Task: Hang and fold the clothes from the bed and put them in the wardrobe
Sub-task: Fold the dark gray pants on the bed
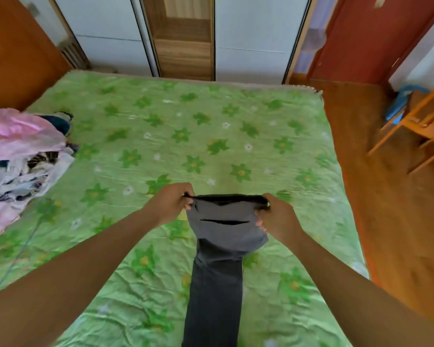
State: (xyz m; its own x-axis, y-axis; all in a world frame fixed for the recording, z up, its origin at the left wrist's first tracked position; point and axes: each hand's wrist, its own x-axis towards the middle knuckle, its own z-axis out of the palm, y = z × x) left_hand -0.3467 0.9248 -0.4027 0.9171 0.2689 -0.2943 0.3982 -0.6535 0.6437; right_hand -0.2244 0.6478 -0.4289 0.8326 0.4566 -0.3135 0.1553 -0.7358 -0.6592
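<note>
Grey trousers (218, 259): legs cut off by the bottom edge, hems out of sight; left hand (172, 202) and right hand (277, 219): fingertips partly hidden in the waistband fold; pile of clothes (18, 156): cut by the left edge, garments blurred together, count untellable; wooden chair (416, 121): cut by the right edge; blue object (398, 103) behind it: partly hidden, kind unclear; wardrobe (248, 38): top cut off.

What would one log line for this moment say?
left hand: grips trousers waistband | right hand: grips waistband | legs: hang over bed | clothes pile: on bed's left
</note>
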